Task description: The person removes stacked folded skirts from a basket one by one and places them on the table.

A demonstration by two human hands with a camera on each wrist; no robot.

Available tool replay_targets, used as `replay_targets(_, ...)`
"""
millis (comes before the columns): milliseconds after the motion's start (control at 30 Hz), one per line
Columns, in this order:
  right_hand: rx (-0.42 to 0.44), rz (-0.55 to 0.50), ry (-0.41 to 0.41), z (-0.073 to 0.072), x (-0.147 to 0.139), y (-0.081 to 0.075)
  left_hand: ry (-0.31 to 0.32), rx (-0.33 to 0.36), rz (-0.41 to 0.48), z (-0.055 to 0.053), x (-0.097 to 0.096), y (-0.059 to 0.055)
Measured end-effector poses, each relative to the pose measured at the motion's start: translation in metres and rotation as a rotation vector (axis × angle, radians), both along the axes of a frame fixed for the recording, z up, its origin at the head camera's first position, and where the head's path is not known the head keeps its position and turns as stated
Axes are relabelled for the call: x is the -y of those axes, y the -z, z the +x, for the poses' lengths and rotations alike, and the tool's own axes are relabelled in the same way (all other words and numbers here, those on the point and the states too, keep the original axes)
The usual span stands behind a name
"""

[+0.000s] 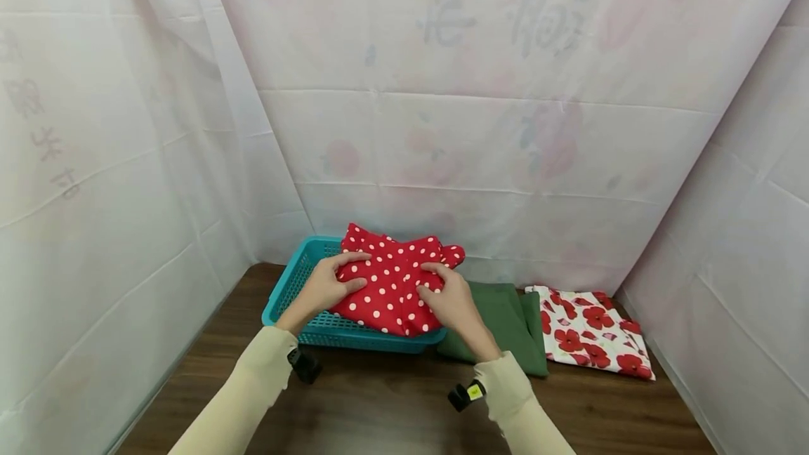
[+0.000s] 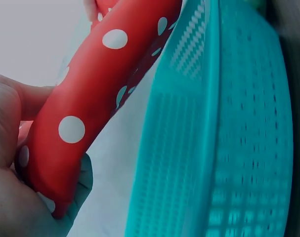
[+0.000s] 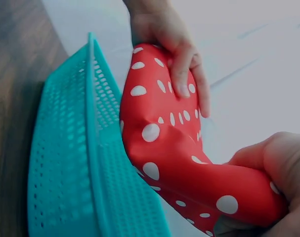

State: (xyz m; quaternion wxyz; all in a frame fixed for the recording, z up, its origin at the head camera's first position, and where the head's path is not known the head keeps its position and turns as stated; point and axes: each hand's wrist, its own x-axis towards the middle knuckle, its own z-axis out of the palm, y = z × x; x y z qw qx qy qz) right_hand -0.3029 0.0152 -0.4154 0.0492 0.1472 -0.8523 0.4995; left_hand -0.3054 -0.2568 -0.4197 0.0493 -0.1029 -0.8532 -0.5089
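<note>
A red cloth with white dots point(image 1: 385, 286), bunched in loose folds, is held over a teal perforated plastic basket point(image 1: 296, 283). My left hand point(image 1: 329, 285) grips its left side, thumb and fingertips on top and the rest hidden beneath. On the right side my right hand point(image 1: 450, 298) holds it the same way. In the left wrist view, the dotted cloth point(image 2: 85, 98) is pinched between thumb and fingers beside the basket wall point(image 2: 179, 148). The right wrist view has the cloth point(image 3: 164, 133) hanging between both hands, above the basket's rim point(image 3: 93, 123).
A folded green cloth point(image 1: 505, 321) lies on the brown wooden table point(image 1: 392, 399) right of the basket, partly behind my right forearm. Farther right is a folded white cloth with red flowers point(image 1: 590, 332). White sheets point(image 1: 442, 139) hang at the back and both sides.
</note>
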Motion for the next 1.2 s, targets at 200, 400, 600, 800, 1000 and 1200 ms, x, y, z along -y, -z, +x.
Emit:
replay_targets(200,-0.005,-0.079,0.052,0.017,-0.03,0.0,0.033,-0.046,0.074,0.018,-0.026,-0.003)
replay_targets(400,-0.027,-0.137,0.035,0.031,-0.06,0.004,0.043,-0.075,0.193,0.034,-0.049,0.004)
replay_targets(600,-0.04,-0.154,0.029,0.047,-0.087,0.011,0.105,-0.085,0.293,0.048,-0.068,0.011)
replay_targets(800,-0.027,-0.135,0.085,0.07,-0.113,0.027,0.155,-0.07,0.284,0.063,-0.093,0.023)
replay_targets(1000,0.043,-0.053,0.213,0.096,-0.142,0.041,0.22,-0.063,0.215,0.084,-0.123,0.034)
replay_targets(1200,0.241,0.047,0.298,0.127,-0.173,0.054,0.345,-0.178,0.066,0.107,-0.151,0.045)
